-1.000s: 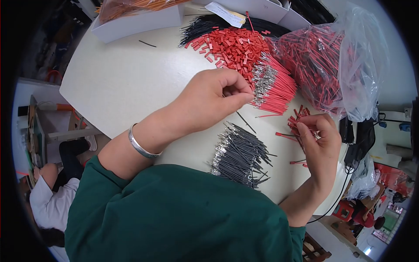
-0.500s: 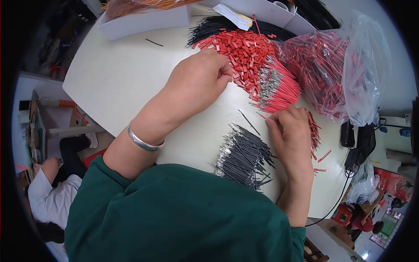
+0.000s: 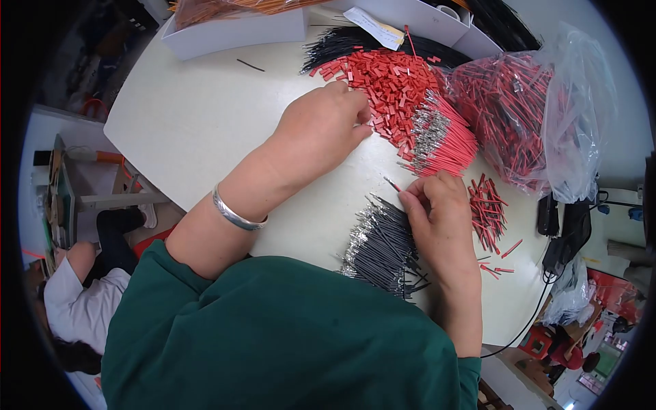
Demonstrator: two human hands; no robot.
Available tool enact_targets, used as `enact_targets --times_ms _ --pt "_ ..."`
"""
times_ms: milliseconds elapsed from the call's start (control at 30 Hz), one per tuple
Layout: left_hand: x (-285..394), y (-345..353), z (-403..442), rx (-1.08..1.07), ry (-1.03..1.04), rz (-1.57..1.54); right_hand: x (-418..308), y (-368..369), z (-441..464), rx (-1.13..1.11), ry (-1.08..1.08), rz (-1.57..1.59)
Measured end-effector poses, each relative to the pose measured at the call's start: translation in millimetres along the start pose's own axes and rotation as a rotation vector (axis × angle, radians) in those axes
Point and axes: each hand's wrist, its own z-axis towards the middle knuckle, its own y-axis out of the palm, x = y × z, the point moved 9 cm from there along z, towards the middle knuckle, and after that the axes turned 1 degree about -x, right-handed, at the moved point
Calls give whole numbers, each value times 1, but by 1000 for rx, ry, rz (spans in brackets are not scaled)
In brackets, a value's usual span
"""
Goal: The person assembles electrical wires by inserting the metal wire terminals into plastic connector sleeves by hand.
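My left hand [image 3: 326, 123], with a metal bangle on its wrist, is closed in a pinch at the left edge of a pile of small red plastic connector housings [image 3: 389, 85]. Whatever its fingertips hold is hidden. My right hand [image 3: 441, 215] is closed on a thin wire [image 3: 391, 183], whose tip points up and left from the fingers. Just above that hand lies a bundle of red wires [image 3: 447, 147] with silvery crimped ends. Beside it on the left is a bundle of black wires [image 3: 379, 246], also with silvery ends.
Short red-and-black pieces [image 3: 487, 215] lie right of my right hand. A clear plastic bag of red wires [image 3: 506, 116] stands behind them. White boxes [image 3: 236, 34] and long black wires [image 3: 328, 48] line the back. A person [image 3: 85, 294] sits at far left.
My right hand has shifted slightly left and down from the red bundle, and the wire tip now shows at its fingers. My left hand stays pinched by the housings. The view has shifted slightly.
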Motion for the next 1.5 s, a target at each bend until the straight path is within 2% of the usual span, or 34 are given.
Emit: enact_targets --times_ms 133,267,333,467,567,667,767,867,1067,1500 --pt "0 4 1 -36 44 26 -3 -3 -1 36 -92 -9" --pt "7 2 0 -76 30 -95 6 -16 -4 70 -5 177" --pt "11 4 0 -112 23 -314 12 -20 -7 54 123 302" --pt "15 26 -5 -289 -90 -811 15 -19 -7 56 112 489" --pt "22 39 -14 -461 -278 -1059 18 -20 -7 48 126 528" --pt "25 47 -19 -513 -405 -1259 18 -24 -7 84 124 508" --pt "25 53 -20 -483 -377 -1367 15 -25 -7 84 90 477" --pt "22 55 -22 -465 -370 -1406 9 -26 -6 102 58 437" --pt "27 55 -26 -484 -486 -1512 4 -27 -5 114 34 402" --pt "30 50 -24 -453 -360 -1345 -7 -30 -6 147 -72 238"
